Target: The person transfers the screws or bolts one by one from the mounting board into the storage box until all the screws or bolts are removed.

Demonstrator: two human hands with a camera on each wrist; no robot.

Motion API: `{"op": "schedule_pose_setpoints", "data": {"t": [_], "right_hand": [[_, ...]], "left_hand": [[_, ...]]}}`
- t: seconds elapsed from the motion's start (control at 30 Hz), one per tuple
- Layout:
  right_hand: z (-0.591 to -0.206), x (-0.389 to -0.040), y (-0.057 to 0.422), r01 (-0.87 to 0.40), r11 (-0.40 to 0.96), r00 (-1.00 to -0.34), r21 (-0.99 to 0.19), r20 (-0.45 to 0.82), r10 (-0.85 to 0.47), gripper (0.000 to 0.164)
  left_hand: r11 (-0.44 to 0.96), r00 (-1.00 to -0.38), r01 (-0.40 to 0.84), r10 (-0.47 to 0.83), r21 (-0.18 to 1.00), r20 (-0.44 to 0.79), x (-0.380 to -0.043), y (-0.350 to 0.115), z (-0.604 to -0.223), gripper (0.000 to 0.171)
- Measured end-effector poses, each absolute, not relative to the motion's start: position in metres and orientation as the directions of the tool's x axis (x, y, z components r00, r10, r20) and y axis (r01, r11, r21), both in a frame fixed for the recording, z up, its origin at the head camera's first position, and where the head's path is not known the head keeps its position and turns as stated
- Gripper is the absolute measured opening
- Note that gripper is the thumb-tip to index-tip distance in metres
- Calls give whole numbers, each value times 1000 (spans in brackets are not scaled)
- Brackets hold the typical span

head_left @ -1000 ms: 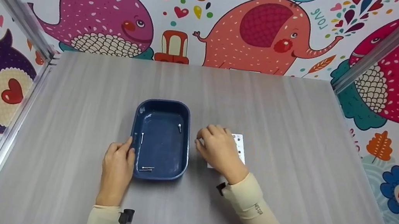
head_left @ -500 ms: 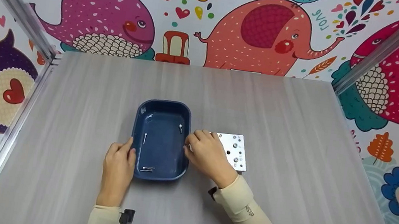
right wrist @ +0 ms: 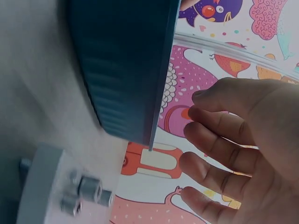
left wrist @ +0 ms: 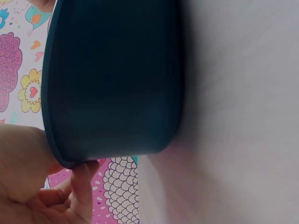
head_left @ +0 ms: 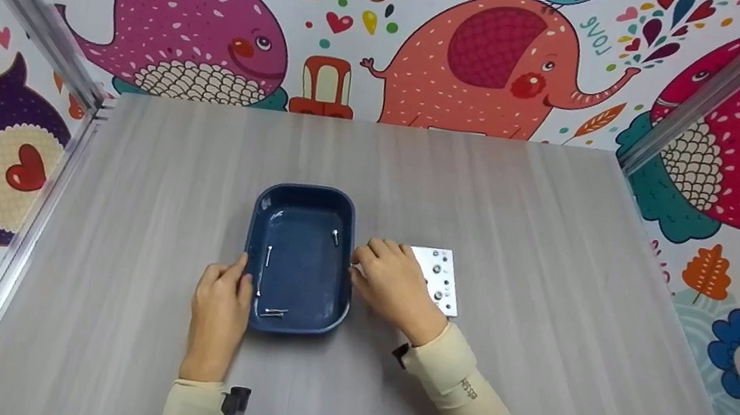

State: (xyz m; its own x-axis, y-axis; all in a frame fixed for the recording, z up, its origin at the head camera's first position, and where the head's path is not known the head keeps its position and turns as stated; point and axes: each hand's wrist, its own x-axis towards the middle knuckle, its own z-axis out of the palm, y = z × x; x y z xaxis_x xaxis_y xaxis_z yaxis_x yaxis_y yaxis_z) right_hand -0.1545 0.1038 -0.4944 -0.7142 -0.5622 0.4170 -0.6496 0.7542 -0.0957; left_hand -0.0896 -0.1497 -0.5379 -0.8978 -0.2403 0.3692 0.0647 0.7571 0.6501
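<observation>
My left hand pinches the left rim of a blue rectangular tray between thumb and fingers; the left wrist view shows the thumb and fingers on either side of the rim. Inside the tray lie several small metal screws, most of them near its edges. Just beyond the right rim hovers my right hand, its fingers loosely bent and apart, with nothing between them in the right wrist view. Below and partly behind it is a silvery metal plate with holes and bolt heads standing up from it.
The tray and plate rest on a grey wood-grain table. Walls printed with cartoon animals stand at the back and both sides, with metal posts at the corners.
My right hand moved left from the plate to the tray's rim, then drew slightly back right, clear of it. Another small shiny piece now shows by the tray's left wall. My left hand stayed put.
</observation>
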Motion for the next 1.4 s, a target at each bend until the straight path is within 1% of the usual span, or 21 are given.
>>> {"op": "schedule_pose_setpoints", "data": {"t": [0.27, 0.5, 0.73, 0.93, 1.2, 1.4], "right_hand": [[-492, -163, 121, -631, 767, -728, -116, 432, -533, 9], [-497, -170, 139, -604, 785, -750, -137, 431, -502, 8], [-502, -179, 155, -539, 826, -816, -167, 349, -461, 12], [-508, -185, 162, -473, 863, -861, -180, 301, -409, 10], [-519, -190, 166, -446, 882, -870, -154, 305, -387, 6], [-520, -190, 167, -427, 893, -882, -140, 280, -378, 5]], "left_hand": [[753, -908, 47, -241, 656, 342, -90, -150, -536, 33], [753, -901, 62, -239, 655, 361, -90, -149, -536, 33], [754, -900, 72, -233, 653, 368, -90, -149, -537, 33], [750, -904, 67, -234, 658, 359, -89, -150, -538, 33], [747, -907, 58, -238, 662, 347, -89, -150, -537, 33], [745, -901, 64, -243, 664, 359, -89, -149, -536, 32]]}}
